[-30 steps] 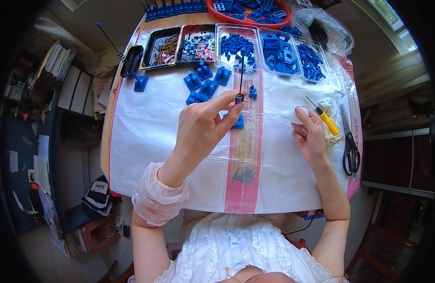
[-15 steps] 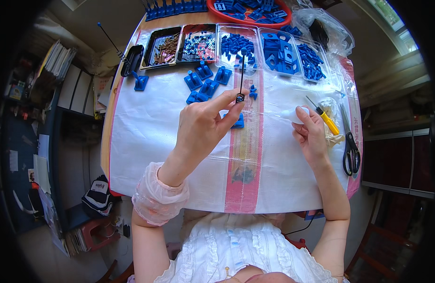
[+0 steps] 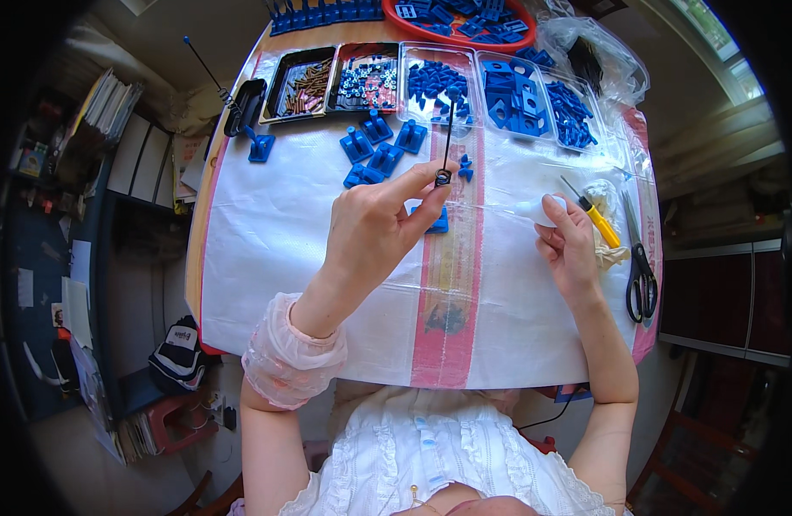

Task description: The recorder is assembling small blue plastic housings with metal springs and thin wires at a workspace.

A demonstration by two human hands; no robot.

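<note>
My left hand (image 3: 374, 219) is closed, with thumb and forefinger pinching the coiled lower end of a thin black spring rod (image 3: 449, 133). The rod stands nearly upright and has a blue tip. To the right, my right hand (image 3: 569, 245) is closed around a small white bottle (image 3: 538, 209), its narrow end pointing left toward the rod. A blue base piece (image 3: 439, 220) lies on the table just beyond my left fingers, partly hidden by them. Small blue parts (image 3: 466, 168) lie just right of the pinched coil.
Beyond my hands are several blue bases (image 3: 385, 160), a tray of brass-coloured screws (image 3: 310, 82), a tray of nuts (image 3: 367, 82) and clear boxes of blue parts (image 3: 516, 99). A yellow-handled screwdriver (image 3: 602, 225) and black scissors (image 3: 642, 279) lie right. Another spring rod (image 3: 208, 69) rises at the left.
The view has shifted slightly, so the table sits a little further right. Both hands keep the same holds and nearly the same places.
</note>
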